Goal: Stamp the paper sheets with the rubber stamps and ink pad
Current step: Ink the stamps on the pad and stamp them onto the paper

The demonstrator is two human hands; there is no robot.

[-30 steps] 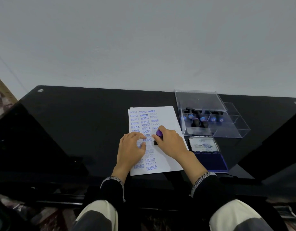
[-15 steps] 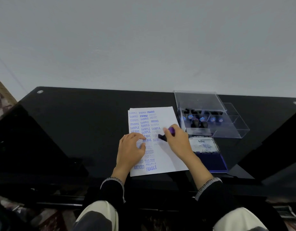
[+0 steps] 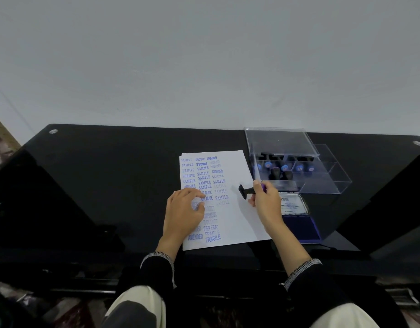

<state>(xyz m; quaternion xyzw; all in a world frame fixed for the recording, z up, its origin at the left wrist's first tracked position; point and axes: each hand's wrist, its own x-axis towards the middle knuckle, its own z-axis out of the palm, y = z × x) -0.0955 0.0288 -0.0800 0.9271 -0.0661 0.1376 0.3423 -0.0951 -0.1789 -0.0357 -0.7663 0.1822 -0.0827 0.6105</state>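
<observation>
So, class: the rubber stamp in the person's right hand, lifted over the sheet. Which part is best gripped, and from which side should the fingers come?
Grip the rubber stamp by its rounded purple-capped handle, as the right hand does, coming from the end opposite the flat black base. The base carries the inked face, so fingers should probably stay off it. The left hand rests on the paper sheet.

Left hand (image 3: pixel 184 210) lies palm down, fingers spread and gently bent, fingertips pointing right and away from the body; the thumb sits along the near edge of the hand. Left forearm runs back toward the body into a dark sleeve with a pale patterned cuff. Right hand (image 3: pixel 265 201) is raised, back of hand toward the camera, fingers curled round a stamp (image 3: pixel 248 191) whose flat base points left. Right forearm angles down and to the right into a matching sleeve. The two hands are apart.
</observation>
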